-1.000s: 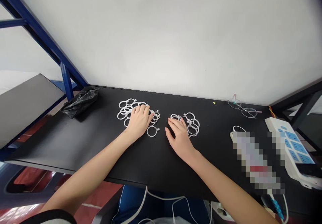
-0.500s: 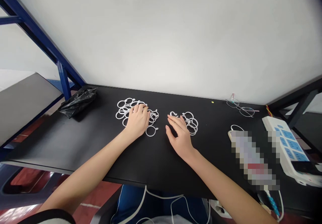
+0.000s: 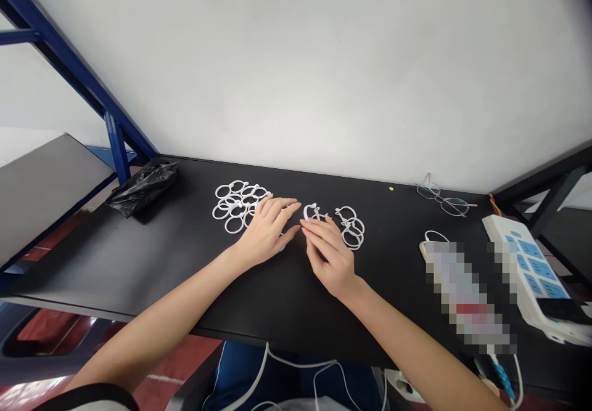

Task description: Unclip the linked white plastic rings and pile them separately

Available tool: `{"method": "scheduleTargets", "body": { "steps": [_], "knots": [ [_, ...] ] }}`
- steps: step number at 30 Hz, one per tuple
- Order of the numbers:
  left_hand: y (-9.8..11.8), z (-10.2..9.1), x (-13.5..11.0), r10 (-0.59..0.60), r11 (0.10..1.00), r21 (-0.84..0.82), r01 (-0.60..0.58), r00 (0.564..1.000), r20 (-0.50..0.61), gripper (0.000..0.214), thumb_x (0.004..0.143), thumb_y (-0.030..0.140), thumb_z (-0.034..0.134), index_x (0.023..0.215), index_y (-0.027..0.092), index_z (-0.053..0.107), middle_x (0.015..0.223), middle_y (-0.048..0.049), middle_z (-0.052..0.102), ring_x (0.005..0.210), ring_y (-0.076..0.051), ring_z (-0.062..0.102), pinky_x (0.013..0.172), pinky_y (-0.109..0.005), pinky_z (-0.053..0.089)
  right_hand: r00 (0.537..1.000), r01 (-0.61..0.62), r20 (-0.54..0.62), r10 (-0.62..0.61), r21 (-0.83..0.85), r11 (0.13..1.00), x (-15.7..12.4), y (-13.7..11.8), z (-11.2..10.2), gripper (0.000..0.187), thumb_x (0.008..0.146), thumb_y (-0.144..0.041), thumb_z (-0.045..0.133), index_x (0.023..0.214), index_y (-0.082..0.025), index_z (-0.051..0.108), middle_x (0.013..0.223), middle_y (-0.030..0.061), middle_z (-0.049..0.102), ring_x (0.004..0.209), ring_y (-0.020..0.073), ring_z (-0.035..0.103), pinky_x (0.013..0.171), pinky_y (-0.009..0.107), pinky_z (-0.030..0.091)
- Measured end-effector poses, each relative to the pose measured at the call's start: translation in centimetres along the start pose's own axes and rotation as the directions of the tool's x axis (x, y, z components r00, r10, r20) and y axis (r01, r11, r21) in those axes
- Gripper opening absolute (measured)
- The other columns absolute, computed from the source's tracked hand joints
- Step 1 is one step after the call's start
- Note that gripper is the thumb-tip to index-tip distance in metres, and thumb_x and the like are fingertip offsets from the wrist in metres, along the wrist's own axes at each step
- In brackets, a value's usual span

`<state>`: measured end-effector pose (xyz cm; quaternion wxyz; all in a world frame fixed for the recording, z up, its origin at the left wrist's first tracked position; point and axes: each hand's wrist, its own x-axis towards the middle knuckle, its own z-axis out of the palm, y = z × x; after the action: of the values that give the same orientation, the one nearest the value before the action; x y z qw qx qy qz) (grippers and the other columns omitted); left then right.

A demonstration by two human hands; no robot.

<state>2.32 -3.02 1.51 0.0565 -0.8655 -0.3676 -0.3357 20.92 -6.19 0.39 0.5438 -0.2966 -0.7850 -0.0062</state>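
Note:
Several white rings (image 3: 235, 225), each with a small knob-like clasp, lie overlapping in a pile on the left. My left hand (image 3: 268, 229) is over the right side of that pile, fingers stretched to the right, with nothing visible in them. My right hand (image 3: 332, 257) is just right of it, its fingers extended and slightly bent, the tips close to my left thumb. Just beyond those fingers a loose white ring (image 3: 306, 212) shows in part; the hand hides the rest. A second, smaller group of white rings (image 3: 356, 229) lies right of my right hand.
The black table (image 3: 185, 275) meets a white wall at the back. A crumpled black plastic bag (image 3: 145, 188) sits far left. To the right are glasses (image 3: 441, 198), a blurred-out phone-like object (image 3: 467, 300) with a cable, and a white power strip (image 3: 522, 263).
My left hand has shifted right and its fingers have straightened, uncovering more of the left pile. My right hand has moved slightly; the loose ring by its fingers lies a little farther left.

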Motion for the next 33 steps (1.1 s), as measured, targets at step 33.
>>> {"method": "scheduleTargets", "body": {
  "steps": [33],
  "knots": [
    [0.0,-0.6,-0.3,-0.014,0.981,-0.194,-0.016,0.988,-0.151,0.024,0.087,0.027,0.065,0.078,0.021,0.044,0.073,-0.0008,0.063,0.069,-0.017,0.057,0.071,-0.033,0.049,0.989,-0.093,-0.094,0.118,0.235,0.967,-0.1,-1.2,-0.8,0.025,0.082,0.003,0.056,0.089,-0.019,0.067,0.084,0.0071,0.074,0.082,0.0209,0.069,0.068,0.037,0.062]
  ]
}}
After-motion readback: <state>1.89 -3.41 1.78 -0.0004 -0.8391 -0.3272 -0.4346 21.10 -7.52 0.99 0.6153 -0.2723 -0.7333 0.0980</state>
